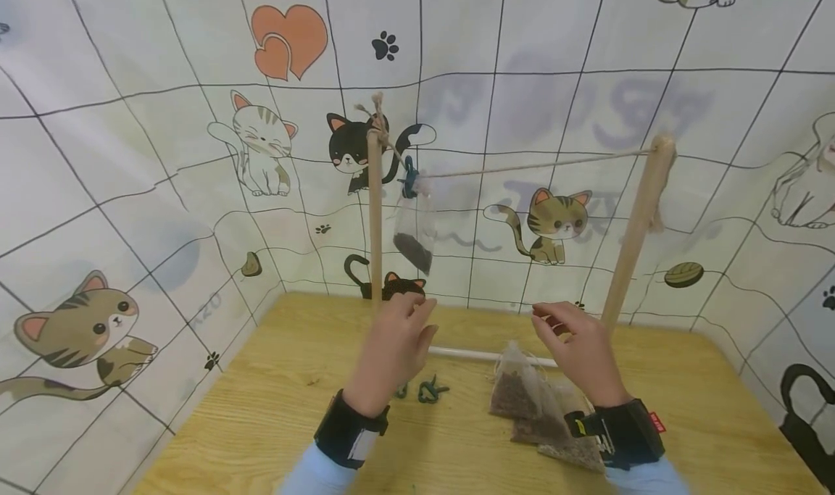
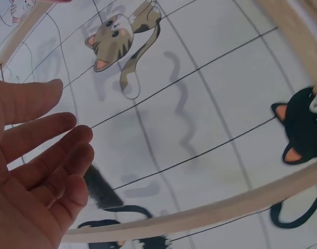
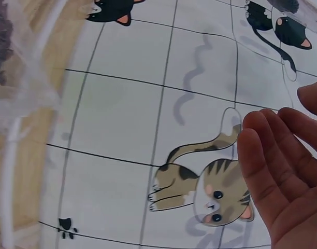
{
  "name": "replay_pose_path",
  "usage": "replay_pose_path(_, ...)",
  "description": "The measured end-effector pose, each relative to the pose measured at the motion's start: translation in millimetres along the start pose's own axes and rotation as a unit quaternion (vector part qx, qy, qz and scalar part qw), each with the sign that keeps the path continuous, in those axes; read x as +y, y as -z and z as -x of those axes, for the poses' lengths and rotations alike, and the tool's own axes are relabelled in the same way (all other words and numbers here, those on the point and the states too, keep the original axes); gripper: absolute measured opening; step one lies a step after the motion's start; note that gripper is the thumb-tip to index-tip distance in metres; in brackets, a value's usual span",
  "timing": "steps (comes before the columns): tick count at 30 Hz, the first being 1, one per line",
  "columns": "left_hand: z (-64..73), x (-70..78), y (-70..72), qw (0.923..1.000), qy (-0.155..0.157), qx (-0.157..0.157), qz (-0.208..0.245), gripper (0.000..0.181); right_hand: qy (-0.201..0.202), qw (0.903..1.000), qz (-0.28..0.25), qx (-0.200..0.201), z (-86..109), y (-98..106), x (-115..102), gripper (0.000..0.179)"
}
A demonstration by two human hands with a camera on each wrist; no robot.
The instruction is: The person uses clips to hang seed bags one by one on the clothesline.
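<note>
My left hand is raised over the table near the left wooden post, fingers loosely bent and holding nothing. Above it, a translucent mesh sachet with dark filling hangs from a string, held by a dark green clip. Empty too, with relaxed fingers, my right hand hovers in front of the right wooden post. Several filled sachets lie overlapping below and left of it. Dark green clips lie beside my left wrist, one partly hidden. The left wrist view shows the left palm; the right wrist view shows the right fingers.
The string runs between the tops of both posts, sagging at the clip. A white rod crosses low between the posts. Cat-printed cloth surrounds the wooden table at the back and sides.
</note>
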State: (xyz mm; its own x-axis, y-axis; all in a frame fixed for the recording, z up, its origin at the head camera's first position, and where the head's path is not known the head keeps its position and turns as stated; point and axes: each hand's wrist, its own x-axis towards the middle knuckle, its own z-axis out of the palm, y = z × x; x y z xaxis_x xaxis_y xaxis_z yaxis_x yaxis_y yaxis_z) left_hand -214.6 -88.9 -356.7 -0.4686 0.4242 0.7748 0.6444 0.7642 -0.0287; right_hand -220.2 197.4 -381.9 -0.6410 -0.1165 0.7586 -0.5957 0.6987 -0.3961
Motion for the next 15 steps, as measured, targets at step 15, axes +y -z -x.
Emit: replay_pose_path(15,38.5,15.5,-43.9,0.9931,0.094,-0.062,0.033,0.034,-0.121,0.9926,-0.015,0.006,56.3,-15.2,16.7,0.019)
